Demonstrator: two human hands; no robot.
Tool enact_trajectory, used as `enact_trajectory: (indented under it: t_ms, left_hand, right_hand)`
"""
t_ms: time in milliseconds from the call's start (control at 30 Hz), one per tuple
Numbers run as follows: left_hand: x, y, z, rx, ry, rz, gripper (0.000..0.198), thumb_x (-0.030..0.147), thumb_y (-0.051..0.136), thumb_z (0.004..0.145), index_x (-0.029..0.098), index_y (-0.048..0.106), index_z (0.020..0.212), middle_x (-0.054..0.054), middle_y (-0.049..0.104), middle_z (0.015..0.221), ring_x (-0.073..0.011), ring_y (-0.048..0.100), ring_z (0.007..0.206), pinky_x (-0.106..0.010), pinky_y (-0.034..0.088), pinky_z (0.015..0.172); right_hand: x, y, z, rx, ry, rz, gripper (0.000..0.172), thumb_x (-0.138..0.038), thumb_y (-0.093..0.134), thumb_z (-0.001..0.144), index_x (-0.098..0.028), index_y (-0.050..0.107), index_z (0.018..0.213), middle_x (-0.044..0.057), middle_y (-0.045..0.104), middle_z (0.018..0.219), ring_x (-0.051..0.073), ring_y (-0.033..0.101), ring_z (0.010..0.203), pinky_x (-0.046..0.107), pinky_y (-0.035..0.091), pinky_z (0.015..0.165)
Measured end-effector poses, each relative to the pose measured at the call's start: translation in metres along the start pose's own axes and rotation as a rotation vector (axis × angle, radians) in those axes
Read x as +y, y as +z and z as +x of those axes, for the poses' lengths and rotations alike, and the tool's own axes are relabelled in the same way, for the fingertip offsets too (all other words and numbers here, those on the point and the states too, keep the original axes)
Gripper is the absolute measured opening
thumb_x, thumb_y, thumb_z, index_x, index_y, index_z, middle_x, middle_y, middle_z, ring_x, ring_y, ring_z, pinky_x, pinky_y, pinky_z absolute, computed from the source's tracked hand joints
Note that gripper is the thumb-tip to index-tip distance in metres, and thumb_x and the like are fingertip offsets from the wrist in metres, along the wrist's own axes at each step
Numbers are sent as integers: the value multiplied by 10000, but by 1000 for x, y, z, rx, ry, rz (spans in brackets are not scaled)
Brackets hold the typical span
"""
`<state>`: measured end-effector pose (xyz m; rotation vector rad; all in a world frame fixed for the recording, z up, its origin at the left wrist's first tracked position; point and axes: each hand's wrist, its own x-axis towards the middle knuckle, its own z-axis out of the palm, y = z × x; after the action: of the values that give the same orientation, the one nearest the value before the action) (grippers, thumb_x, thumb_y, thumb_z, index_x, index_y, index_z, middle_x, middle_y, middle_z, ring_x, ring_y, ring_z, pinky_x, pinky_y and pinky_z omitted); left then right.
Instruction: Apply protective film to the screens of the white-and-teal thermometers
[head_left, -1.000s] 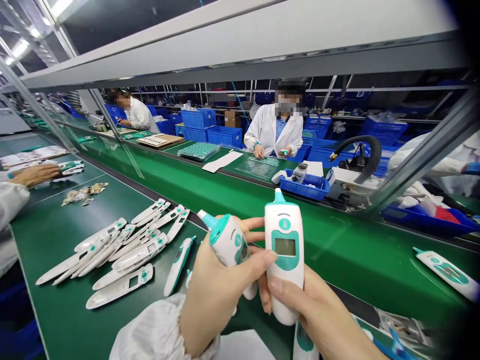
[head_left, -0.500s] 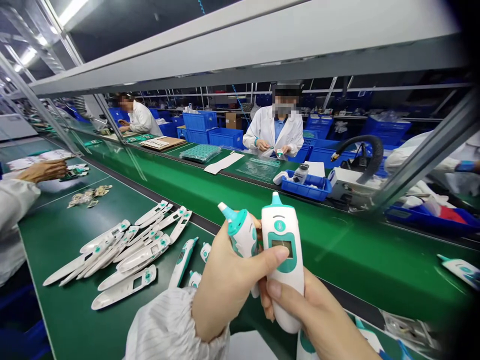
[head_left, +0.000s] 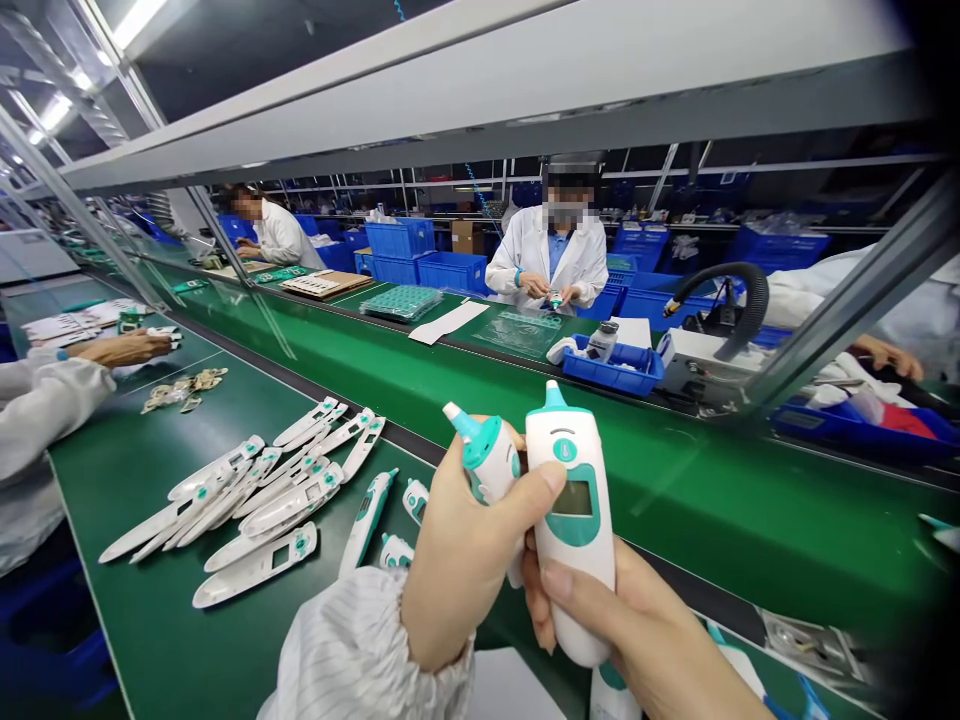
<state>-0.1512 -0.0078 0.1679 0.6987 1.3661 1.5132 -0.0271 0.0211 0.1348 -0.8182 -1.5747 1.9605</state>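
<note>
My right hand (head_left: pixel 637 600) was closed round the lower body of a first thermometer (head_left: pixel 576 535), held up before me, its long axis nearly upright and its probe tip (head_left: pixel 553 394) pointing just short of 12 o'clock. My left hand (head_left: pixel 469 530) was curled round a second thermometer (head_left: pixel 496 465) just beside it, leaning toward 11 o'clock; that hand's thumb touched the first one at the upper left corner of its screen (head_left: pixel 574 499). Open air lay over the green belt (head_left: pixel 697 480) at 3 o'clock. White shells (head_left: pixel 255 510) were piled at 9 o'clock, inside the left edge of the desk (head_left: pixel 142 640). The symbol on the round button (head_left: pixel 565 450) was too small to read.
</note>
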Motion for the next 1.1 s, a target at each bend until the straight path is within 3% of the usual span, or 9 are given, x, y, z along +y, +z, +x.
enact_trajectory:
  t_ms: [100,167,233,300,367,467,667,900,1100]
  left_hand:
    - [-1,-2,-2,-60,-6,34,327,376,721,689,215,462,806,68,518,520,-106,494,326,-211,380,320]
    - [-2,-3,-3,-80,10,33,312,376,710,700,215,472,819,66,529,507,-111,486,316,-220,380,320]
    - [-3,-3,-3,-18,80,45,281,348,714,702,208,496,813,65,542,527,-94,488,349,-217,412,364]
    - [-2,-2,-3,60,142,68,250,299,726,693,199,525,801,57,571,587,-83,520,435,-213,466,456]
    - [1,0,-4,95,166,84,220,258,729,686,192,547,791,44,599,650,-89,557,535,-214,500,548]
    - [5,3,-7,94,205,82,189,217,722,677,187,559,769,38,603,679,-100,578,611,-212,511,596]
    - [5,4,-12,72,241,100,169,191,702,707,195,552,783,45,599,702,-97,582,606,-229,534,609]
    - [1,4,-14,103,405,185,179,176,680,720,203,532,818,46,619,737,-92,607,610,-198,512,567]
    - [2,5,-18,157,401,211,222,182,715,689,220,534,811,39,638,782,-110,632,673,-210,518,617]
  right_hand:
    - [2,-3,0,-60,58,93,295,-475,608,820,-181,600,800,17,603,676,146,588,621,265,493,615]
    - [2,-7,2,-68,7,53,301,-496,588,831,-198,616,864,24,621,719,161,608,663,276,514,636]
    - [-1,-14,4,45,-149,-85,289,-467,589,845,-241,607,1023,38,649,882,179,633,771,291,534,679]
    - [-6,-21,5,288,-412,-297,323,-381,626,844,-296,565,1149,40,611,1076,183,619,911,294,532,743]
    - [-12,-27,5,488,-665,-524,302,-272,659,834,-314,592,1126,27,576,1106,175,587,964,282,510,776]
    - [-20,-30,4,519,-850,-729,207,-156,663,831,-294,667,986,12,578,983,151,580,898,258,483,737]
    - [-23,-24,0,522,-891,-767,233,-90,665,819,-280,704,948,-1,584,904,115,576,769,225,468,596]
    - [-27,-23,-3,534,-889,-745,224,-84,654,816,-275,725,908,9,609,879,141,594,779,259,482,601]
    - [-31,-18,-7,567,-795,-703,135,-185,646,833,-292,730,830,38,623,835,185,600,727,305,465,543]
